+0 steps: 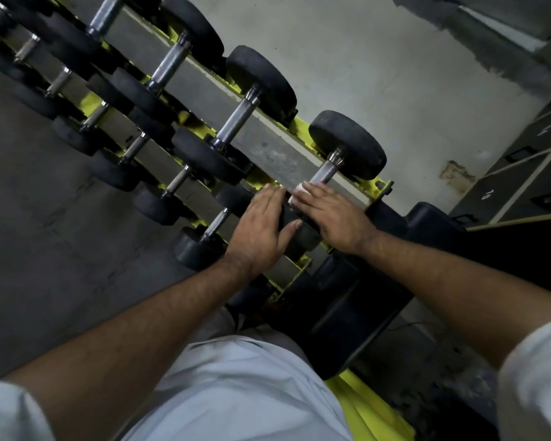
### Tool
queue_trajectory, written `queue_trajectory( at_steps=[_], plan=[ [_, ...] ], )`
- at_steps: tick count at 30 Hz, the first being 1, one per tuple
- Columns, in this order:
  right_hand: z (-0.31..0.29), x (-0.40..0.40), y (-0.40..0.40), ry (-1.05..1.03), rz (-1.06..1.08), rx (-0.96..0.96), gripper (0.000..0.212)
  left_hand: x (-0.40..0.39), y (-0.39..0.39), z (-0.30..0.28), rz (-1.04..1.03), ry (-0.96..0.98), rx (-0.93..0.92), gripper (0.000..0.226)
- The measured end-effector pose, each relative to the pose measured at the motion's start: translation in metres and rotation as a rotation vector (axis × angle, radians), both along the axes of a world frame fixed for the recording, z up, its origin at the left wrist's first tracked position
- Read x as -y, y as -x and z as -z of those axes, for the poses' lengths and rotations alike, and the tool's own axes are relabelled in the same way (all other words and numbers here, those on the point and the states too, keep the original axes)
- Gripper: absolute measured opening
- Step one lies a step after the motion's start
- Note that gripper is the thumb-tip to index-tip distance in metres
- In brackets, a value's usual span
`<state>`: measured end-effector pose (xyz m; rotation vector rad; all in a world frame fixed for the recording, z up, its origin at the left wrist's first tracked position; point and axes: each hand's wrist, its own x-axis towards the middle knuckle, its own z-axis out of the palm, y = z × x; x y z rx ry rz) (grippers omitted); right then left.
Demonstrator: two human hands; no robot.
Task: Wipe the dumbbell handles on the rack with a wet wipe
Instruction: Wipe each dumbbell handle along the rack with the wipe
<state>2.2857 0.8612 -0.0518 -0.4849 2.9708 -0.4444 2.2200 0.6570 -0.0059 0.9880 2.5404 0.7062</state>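
On the nearest dumbbell (pixel 337 160) of the rack (pixel 279 159), the right hand (pixel 330 214) pinches the wipe (pixel 296 194) around the handle's near end; left hand (pixel 261 229) rests flat-fingered beside it; next, probably rub upward.

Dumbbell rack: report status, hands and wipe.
Right hand grips wet wipe on nearest dumbbell handle. Left hand flat on that dumbbell's near head. Nothing blocking the other handles.
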Motion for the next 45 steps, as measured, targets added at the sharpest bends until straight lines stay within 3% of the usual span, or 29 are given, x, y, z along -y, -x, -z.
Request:
queue_trajectory(
  at_steps=[2,6,10,14,19,23,27,31,35,39,45],
  plan=[
    [-0.004,-0.014,0.007,-0.059,-0.058,0.006,0.059,0.001,0.001,0.0,0.006,0.002,-0.004,0.075],
    [-0.011,-0.017,0.013,-0.064,0.199,-0.01,0.054,0.001,0.003,0.0,0.005,-0.016,0.002,0.072],
    [-0.012,-0.007,0.009,-0.089,-0.014,0.035,0.056,0.001,0.007,-0.001,0.009,-0.05,0.034,0.072],
    [-0.027,-0.016,0.026,-0.116,0.289,0.047,0.049,0.002,0.015,-0.002,-0.02,-0.058,0.105,0.077],
    [-0.028,-0.006,0.027,-0.124,-0.027,0.132,0.052,0.004,0.019,0.002,-0.012,-0.182,0.115,0.058],
    [-0.038,-0.011,0.033,-0.155,0.173,0.086,0.046,0.004,0.02,0.009,-0.005,-0.224,0.105,0.06],
    [-0.037,0.01,0.034,-0.158,-0.027,0.178,0.048,0.004,0.016,0.015,0.01,-0.223,0.085,0.062],
    [-0.044,0.006,0.044,-0.272,0.172,0.154,0.04,0.005,0.017,0.018,0.0,-0.221,0.082,0.061],
    [-0.043,0.012,0.037,-0.277,0.048,0.24,0.059,0.004,0.017,0.018,0.008,-0.231,0.066,0.06],
    [-0.053,0.003,0.049,-0.447,0.241,0.215,0.057,0.005,0.019,0.016,0.006,-0.206,0.069,0.06],
    [-0.057,0.014,0.051,-0.747,0.213,0.284,0.068,0.004,0.017,0.017,0.01,-0.192,0.064,0.064]
  ],
)
